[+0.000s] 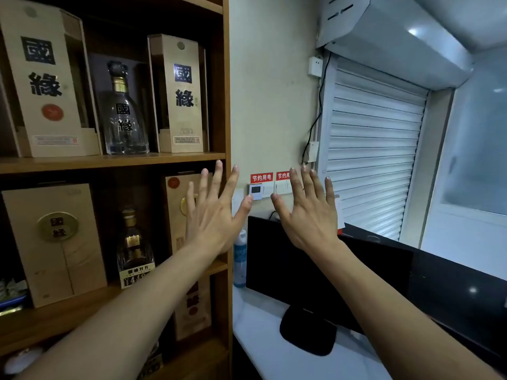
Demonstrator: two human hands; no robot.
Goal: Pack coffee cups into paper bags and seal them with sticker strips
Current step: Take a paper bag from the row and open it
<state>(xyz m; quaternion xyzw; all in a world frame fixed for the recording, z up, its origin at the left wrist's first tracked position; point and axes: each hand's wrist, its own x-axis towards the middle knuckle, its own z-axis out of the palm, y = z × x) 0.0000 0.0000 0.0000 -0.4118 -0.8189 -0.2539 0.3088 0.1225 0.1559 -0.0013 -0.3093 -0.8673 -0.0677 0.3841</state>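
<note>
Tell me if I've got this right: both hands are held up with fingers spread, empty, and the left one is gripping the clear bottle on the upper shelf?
Not quite. The head view shows the left hand raised with fingers spread and holding nothing, like the right hand. The clear bottle stands untouched on the upper shelf, between two pale boxes.

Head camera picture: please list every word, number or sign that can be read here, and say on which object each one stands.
"國緣": tall box, upper shelf.
"國緣": clear bottle beside it.
"國緣": second box, same shelf.
"节约用电": red sign on the wall.
"节约用": second red sign, its end hidden by the right hand.
"¥44": price tag on the lower bottle; the rest is blurred.
Small labels at the box bases: too small to read.
</note>
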